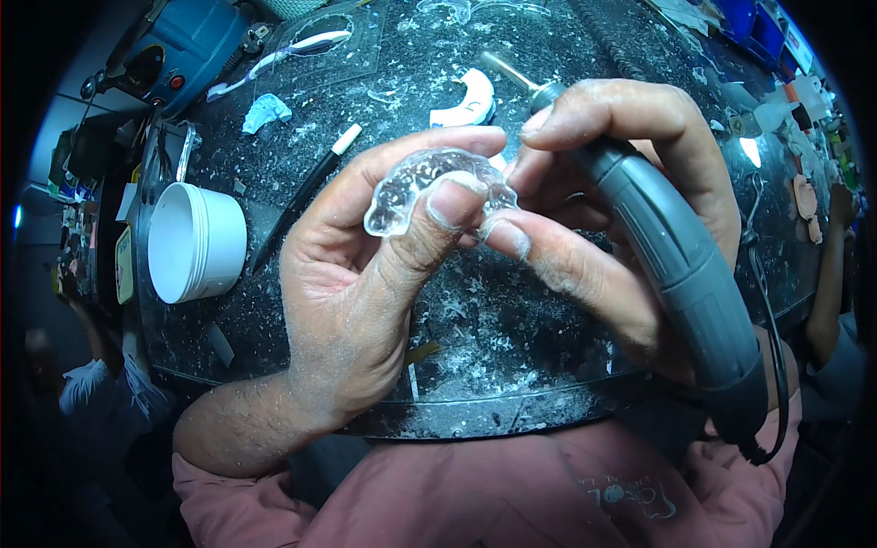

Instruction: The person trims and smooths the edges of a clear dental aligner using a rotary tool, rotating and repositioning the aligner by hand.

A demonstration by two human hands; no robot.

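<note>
Left hand (pixel 365 274) pinches a clear plastic dental tray (pixel 429 187) btwn thumb and fingers, held up over the dusty black tabletop (pixel 493 329). Right hand (pixel 603 192) is wrapped round a grey rotary tool (pixel 676 265), its index finger also touching the tray's edge. Best bet imo: brace the two hands together, light pressure, keep fingertips off the bit w/ the edge in view; white tub (pixel 196 242) sits well left.

Dark speckled worktable (pixel 512 365) dusted with white shavings, cluttered shelves (pixel 82 183) at its left.
</note>
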